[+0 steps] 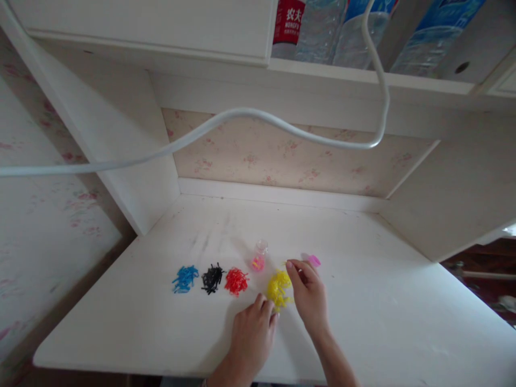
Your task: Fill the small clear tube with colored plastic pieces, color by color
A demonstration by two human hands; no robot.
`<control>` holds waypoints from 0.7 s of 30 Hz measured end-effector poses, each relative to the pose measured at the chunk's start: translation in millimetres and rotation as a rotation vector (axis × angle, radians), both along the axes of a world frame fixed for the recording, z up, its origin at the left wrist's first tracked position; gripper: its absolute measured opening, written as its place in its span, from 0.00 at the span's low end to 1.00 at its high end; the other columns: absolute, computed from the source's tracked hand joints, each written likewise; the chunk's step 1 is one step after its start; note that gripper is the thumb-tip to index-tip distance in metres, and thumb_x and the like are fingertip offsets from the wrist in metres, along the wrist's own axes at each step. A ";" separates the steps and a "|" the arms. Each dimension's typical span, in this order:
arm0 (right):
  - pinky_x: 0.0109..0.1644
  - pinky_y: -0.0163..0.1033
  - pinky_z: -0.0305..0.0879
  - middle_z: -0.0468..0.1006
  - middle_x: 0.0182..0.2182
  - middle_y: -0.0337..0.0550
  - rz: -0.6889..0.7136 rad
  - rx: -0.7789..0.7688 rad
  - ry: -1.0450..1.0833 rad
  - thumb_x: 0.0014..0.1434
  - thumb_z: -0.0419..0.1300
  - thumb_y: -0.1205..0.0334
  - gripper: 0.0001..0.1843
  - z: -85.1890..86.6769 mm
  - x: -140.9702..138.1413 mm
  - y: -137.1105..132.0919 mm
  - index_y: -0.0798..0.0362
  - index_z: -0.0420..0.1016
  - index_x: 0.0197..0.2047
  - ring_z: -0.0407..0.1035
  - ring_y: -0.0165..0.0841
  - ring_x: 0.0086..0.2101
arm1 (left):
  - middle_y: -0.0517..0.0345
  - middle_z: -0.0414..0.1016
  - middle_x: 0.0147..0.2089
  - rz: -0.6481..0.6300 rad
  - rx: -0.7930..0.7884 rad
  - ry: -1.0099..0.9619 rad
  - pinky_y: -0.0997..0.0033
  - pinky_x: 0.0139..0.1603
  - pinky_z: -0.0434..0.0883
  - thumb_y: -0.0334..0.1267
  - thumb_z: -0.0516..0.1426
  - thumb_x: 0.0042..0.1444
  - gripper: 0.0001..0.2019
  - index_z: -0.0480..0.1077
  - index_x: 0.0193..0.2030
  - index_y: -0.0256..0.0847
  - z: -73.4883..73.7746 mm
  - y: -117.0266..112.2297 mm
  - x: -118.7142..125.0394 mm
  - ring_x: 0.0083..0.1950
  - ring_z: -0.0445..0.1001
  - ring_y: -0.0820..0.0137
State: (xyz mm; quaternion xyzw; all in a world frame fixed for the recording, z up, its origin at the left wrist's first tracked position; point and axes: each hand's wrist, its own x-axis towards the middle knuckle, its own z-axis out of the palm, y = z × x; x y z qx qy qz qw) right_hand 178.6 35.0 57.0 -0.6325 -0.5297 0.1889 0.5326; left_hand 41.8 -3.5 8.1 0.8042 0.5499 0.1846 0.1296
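Note:
A pile of small yellow rubber bands [278, 289] lies on the white desk between my hands. My right hand [309, 294] pinches a yellow band between thumb and index finger at the pile's upper right. At the pile's lower left edge, my left hand [253, 329] has its fingers curled together against the bands; whatever is between the fingertips is hidden. A small clear bottle [260, 253], with pink and yellow pieces in its bottom, stands just beyond the pile. Past my right hand lies a pink cap [314, 260].
Left of the yellow pile, a red pile [236, 281], a black pile [213, 278] and a blue pile [185, 279] form a row. A white cable [242, 113] crosses the upper view. Water bottles [322, 32] stand on the shelf above the desk [161, 338].

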 end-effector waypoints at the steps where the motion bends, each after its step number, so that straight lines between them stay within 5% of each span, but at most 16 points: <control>1: 0.33 0.34 0.63 0.74 0.34 0.44 0.006 0.016 -0.020 0.59 0.55 0.48 0.17 6.9 -3.1 7.3 0.53 0.76 0.37 0.66 0.30 0.30 | 0.62 0.72 0.38 -0.006 0.011 -0.003 0.74 0.30 0.64 0.35 0.52 0.60 0.05 0.68 0.37 0.47 -1.8 -0.3 0.7 0.36 0.74 0.71; 10: 0.31 0.33 0.62 0.74 0.33 0.41 0.081 0.075 -0.108 0.60 0.52 0.48 0.18 28.5 -25.8 52.4 0.51 0.78 0.36 0.63 0.27 0.26 | 0.60 0.72 0.38 0.024 0.061 -0.048 0.74 0.29 0.62 0.32 0.49 0.61 0.08 0.68 0.37 0.46 -6.4 -0.9 -3.4 0.35 0.73 0.73; 21: 0.30 0.34 0.61 0.74 0.33 0.41 0.052 0.055 -0.162 0.60 0.51 0.48 0.19 27.3 -26.8 53.7 0.52 0.78 0.36 0.63 0.26 0.24 | 0.60 0.72 0.37 0.018 0.013 -0.054 0.74 0.30 0.63 0.32 0.49 0.62 0.09 0.69 0.36 0.45 -6.0 -1.5 -7.9 0.35 0.73 0.72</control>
